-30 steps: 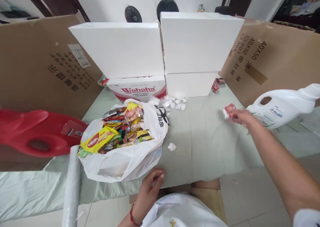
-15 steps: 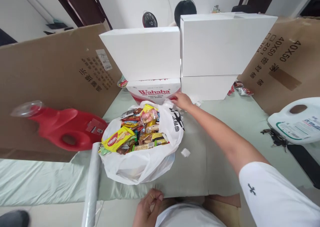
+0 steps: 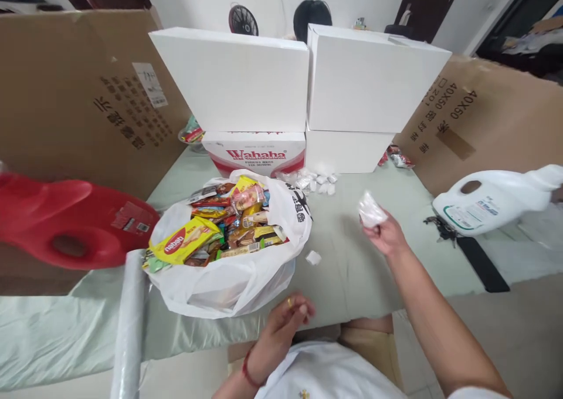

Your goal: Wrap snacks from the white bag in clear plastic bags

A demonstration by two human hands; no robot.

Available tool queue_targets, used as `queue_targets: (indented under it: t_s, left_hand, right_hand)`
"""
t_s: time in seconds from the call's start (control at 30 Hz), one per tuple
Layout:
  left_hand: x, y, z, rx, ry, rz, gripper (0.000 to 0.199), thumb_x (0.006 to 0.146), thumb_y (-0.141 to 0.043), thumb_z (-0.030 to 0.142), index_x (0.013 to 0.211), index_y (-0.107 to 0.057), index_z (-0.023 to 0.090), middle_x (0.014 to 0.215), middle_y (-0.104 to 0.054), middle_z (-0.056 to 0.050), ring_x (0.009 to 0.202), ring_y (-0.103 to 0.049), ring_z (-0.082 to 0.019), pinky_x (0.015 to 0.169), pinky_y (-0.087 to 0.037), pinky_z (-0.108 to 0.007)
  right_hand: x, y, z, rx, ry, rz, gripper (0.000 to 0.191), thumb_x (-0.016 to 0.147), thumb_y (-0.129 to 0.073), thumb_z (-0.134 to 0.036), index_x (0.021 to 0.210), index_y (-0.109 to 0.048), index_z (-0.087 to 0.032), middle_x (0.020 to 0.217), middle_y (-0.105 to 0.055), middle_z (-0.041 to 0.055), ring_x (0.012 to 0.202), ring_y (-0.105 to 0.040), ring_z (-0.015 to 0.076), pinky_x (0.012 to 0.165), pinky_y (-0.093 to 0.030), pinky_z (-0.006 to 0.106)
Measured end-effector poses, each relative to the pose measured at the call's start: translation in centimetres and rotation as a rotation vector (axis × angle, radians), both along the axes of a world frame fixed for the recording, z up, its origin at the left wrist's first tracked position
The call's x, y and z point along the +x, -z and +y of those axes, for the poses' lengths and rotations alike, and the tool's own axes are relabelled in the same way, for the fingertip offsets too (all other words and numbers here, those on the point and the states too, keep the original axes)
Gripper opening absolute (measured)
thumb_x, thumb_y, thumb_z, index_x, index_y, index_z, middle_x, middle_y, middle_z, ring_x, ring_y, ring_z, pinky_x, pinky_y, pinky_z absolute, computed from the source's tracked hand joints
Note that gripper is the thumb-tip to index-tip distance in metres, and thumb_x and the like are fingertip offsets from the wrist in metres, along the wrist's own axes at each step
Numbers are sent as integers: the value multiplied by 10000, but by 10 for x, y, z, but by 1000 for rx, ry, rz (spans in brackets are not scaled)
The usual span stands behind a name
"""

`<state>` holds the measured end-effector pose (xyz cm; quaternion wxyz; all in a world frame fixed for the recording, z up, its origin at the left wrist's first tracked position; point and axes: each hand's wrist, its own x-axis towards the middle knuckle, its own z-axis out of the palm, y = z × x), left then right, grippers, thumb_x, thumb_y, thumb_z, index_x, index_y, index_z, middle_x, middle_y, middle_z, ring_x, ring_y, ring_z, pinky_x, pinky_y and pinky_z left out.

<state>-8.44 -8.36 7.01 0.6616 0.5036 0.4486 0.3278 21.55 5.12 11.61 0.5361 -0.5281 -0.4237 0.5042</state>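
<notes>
My right hand (image 3: 387,232) is closed round a small folded clear plastic bag (image 3: 370,210), raised over the table to the right of the snack bag. My left hand (image 3: 288,320) is at the table's front edge, fingers loosely bent and slightly apart, with nothing visible in it. Beside it stands a white plastic carrier bag (image 3: 229,293), its mouth wide and full of wrapped snacks (image 3: 241,217), a yellow packet (image 3: 187,240) on top. A small folded white piece (image 3: 313,257) lies between the bag and my right hand. Several similar folded pieces (image 3: 323,182) are heaped behind.
White boxes (image 3: 373,82) and a Wahaha carton (image 3: 259,155) form a wall at the back. Cardboard panels (image 3: 57,82) flank both sides. A red jug (image 3: 83,223) and a plastic roll (image 3: 129,323) are left; a white jug (image 3: 488,202), keys (image 3: 444,227) and black phone (image 3: 481,264) right.
My right hand has come back from beside the Wahaha carton with a folded plastic bag in it. My left hand has risen and moved right, its fingers loosening. The view has shifted right.
</notes>
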Motion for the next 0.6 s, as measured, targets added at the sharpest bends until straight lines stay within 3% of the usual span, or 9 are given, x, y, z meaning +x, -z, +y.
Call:
queue_targets:
  t_s: [0.1, 0.17, 0.27, 0.33, 0.43, 0.6]
  left_hand:
    - [53, 0, 28, -135, -62, -218, 495, 834, -670, 606, 1163, -647, 236, 1150, -640, -105, 895, -648, -192, 655, -536, -277]
    - [86, 3, 43, -219, -59, -318, 672, 714, -793, 587, 1259, -596, 246, 1245, -612, -128, 920, -665, -206, 617, -544, -266]
    - [117, 10, 55, -249, -131, -372, 565, 597, -879, 543, 966, -654, 179, 953, -681, -62, 796, -640, -160, 549, -491, -205]
    - [123, 14, 55, -250, -225, -367, 516, 551, -903, 526, 792, -621, 167, 771, -648, -10, 694, -604, -127, 505, -437, -183]
    - [118, 17, 49, -257, -297, -368, 468, 546, -917, 487, 738, -637, 164, 712, -625, 11, 655, -578, -111, 503, -405, -190]
    - [102, 12, 36, -256, -273, -582, 327, 596, -923, 349, 710, -675, 168, 903, -684, -4, 753, -582, -101, 736, -473, -249]
  right_hand:
    - [3, 25, -68, -275, -64, 244, 307, 616, -808, -351, 773, -582, -214, 595, -443, -61, 461, -161, 50, 408, -134, 203]
    - [-10, 37, -93, -366, -68, 298, 339, 613, -845, -343, 819, -614, -203, 583, -445, -73, 450, -163, 36, 395, -120, 189]
    - [-26, 46, -106, -345, 43, 336, 366, 653, -877, -395, 828, -623, -200, 575, -411, -91, 442, -196, 25, 375, -148, 163]
    - [-30, 48, -106, -248, 188, 386, 382, 641, -902, -386, 792, -603, -202, 597, -425, -91, 453, -248, 20, 374, -212, 142]
    - [-29, 50, -105, -146, 348, 516, 417, 598, -937, -309, 777, -574, -209, 643, -484, -89, 472, -321, 14, 385, -295, 114]
    - [-34, 54, -104, -178, 260, 716, 370, 647, -911, -278, 810, -585, -212, 716, -611, -69, 420, -277, -6, 322, -236, 88]
